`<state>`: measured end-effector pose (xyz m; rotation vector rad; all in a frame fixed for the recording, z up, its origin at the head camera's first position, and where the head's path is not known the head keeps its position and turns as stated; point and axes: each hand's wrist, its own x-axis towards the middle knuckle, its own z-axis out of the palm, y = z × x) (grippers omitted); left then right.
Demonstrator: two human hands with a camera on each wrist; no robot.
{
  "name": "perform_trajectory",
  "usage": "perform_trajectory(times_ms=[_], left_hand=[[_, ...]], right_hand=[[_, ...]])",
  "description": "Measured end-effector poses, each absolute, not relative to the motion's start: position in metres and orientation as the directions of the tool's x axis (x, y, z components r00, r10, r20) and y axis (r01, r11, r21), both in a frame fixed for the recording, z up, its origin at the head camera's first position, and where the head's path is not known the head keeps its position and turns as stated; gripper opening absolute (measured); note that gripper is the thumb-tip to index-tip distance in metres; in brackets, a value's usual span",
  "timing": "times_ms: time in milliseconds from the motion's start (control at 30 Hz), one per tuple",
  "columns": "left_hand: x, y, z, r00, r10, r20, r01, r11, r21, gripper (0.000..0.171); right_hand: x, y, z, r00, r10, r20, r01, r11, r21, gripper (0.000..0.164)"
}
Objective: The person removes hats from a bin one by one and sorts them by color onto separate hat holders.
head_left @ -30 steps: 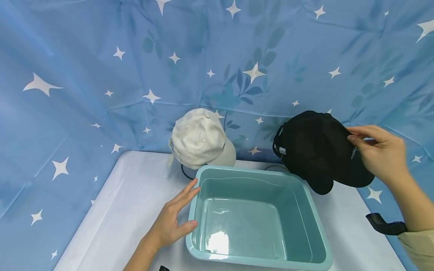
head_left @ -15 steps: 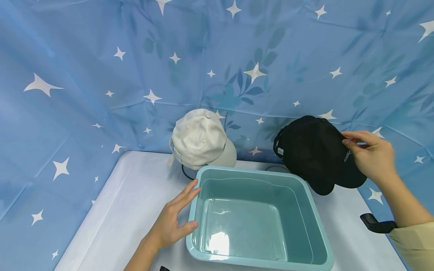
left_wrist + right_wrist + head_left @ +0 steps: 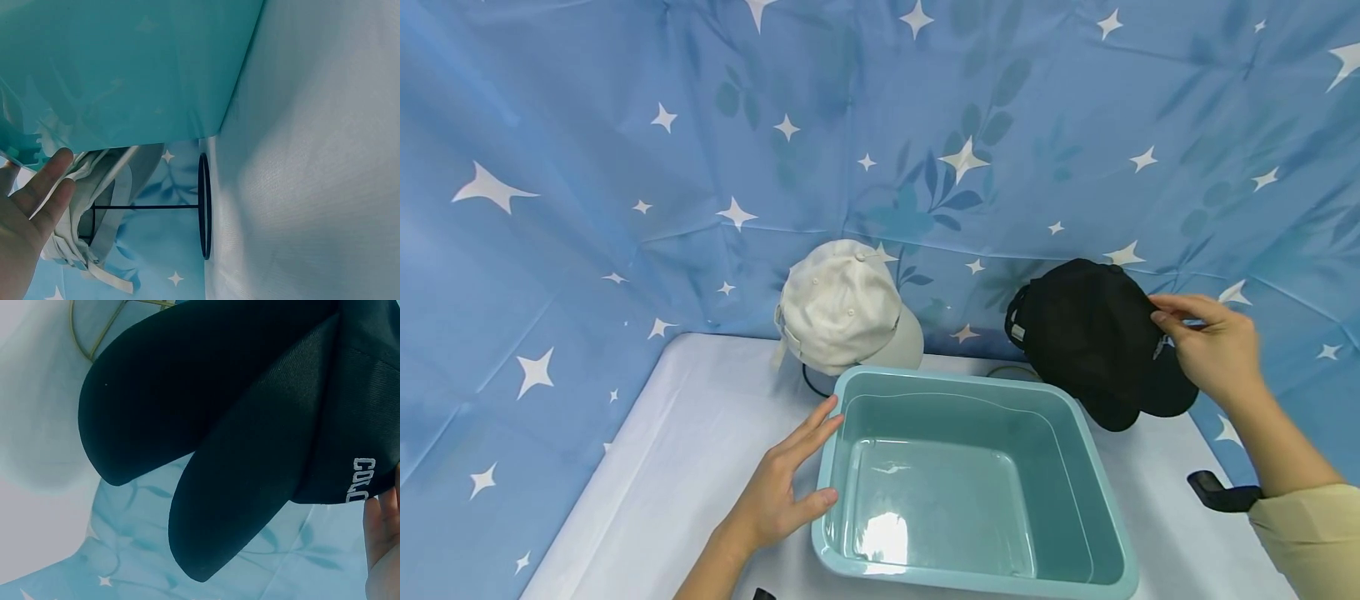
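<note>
My right hand [image 3: 1217,346] pinches the side edge of a black cap [image 3: 1082,325] at the back right. In the right wrist view this cap's brim [image 3: 237,487] points down, with white letters on its front. A second black brim [image 3: 144,406] sticks out beside it, from another cap mostly hidden underneath. At the basin's left side, my left hand [image 3: 775,483] has its fingers spread, fingertips right at the rim of the teal basin [image 3: 977,379]. Nothing lies inside the basin. Behind it a white cap [image 3: 838,308] sits on a stand; the left wrist view shows the stand's thin black rod [image 3: 150,207].
The basin stands on a white-covered table [image 3: 700,417]. A blue curtain with stars [image 3: 700,167] hangs behind and to both sides. Behind the basin, part of a gold wire stand [image 3: 103,337] shows under the black caps. The white cap's stand has a round black base [image 3: 205,206].
My right hand has moved left and slightly down, bringing the held black cap's brim closer to the other black brim. My left hand, the basin and the white cap stay put.
</note>
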<state>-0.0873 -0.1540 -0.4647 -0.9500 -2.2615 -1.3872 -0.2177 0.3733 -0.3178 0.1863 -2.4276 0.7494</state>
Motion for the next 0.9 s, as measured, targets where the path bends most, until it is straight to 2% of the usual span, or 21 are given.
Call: perform_trajectory(times_ms=[900], left_hand=[[-0.087, -0.155, -0.467, -0.739, 0.369, 0.564, 0.670, 0.314, 0.673, 0.075]], right_hand=[[-0.219, 0.381, -0.350, -0.843, 0.077, 0.533, -0.266, 0.801, -0.536, 0.025]])
